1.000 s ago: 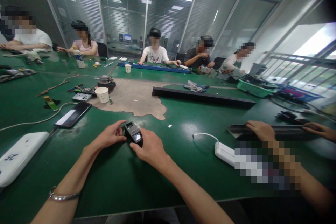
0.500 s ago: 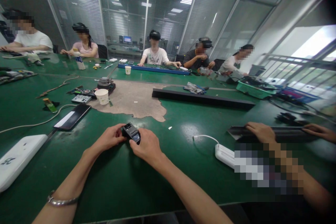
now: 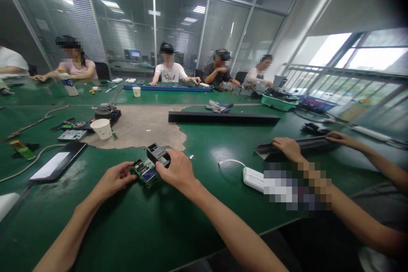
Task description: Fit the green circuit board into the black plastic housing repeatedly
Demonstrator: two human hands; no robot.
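Note:
My left hand (image 3: 116, 180) pinches the left edge of a small circuit board (image 3: 147, 175), which carries a little bluish display. In my right hand (image 3: 180, 172) is a dark grey plastic casing (image 3: 157, 154) with cut-outs, gripped between thumb and fingers. The casing is held tilted just above and to the right of the board, apart from it for the most part. Both parts are over the near middle of the green table (image 3: 127, 229). The fingertips behind the casing are hidden.
To the left lie a phone (image 3: 59, 161), a paper cup (image 3: 101, 129) and a speaker-like part (image 3: 106, 110). A long black bar (image 3: 223, 118) lies beyond my hands. At right, a co-worker's hands (image 3: 288, 148) rest on a black profile, near a white power bank (image 3: 253, 179).
The casing has come away from the circuit board, which now shows in my left hand. My right hand has lifted the casing off. The view has turned to the right.

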